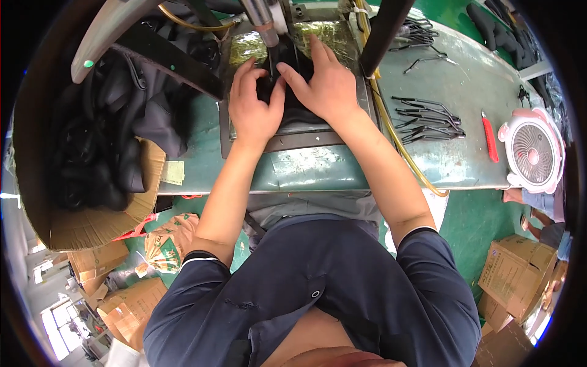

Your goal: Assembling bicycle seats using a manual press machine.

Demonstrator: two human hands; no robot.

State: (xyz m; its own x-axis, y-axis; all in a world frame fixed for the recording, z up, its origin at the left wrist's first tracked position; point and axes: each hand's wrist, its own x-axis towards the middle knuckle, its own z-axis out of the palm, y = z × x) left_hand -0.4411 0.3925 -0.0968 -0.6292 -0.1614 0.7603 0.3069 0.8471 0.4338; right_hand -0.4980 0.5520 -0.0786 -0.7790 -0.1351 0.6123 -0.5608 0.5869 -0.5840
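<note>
A soft black piece (301, 115) lies on the machine bed, beneath a metal rod (263, 25) with a dark lower tip. My left hand (254, 113) bends its fingers around the piece's left side, thumb toward the rod. On the right side, my right hand (327, 85) rests with fingers stretched out and thumb pointing at the rod's tip. Both hands partly cover the piece, so its full shape is hidden. Shiny yellowish film-wrapped pads (321, 33) show on the bed behind my fingers.
A cardboard box (116, 223) of black padded pieces (101, 140) stands left. Dark machine bars (168, 64) flank the bed. Bent black metal parts (428, 119), a red-handled tool (490, 140) and a fan (533, 153) lie rightward. A yellow hose (394, 134) runs beside my right arm.
</note>
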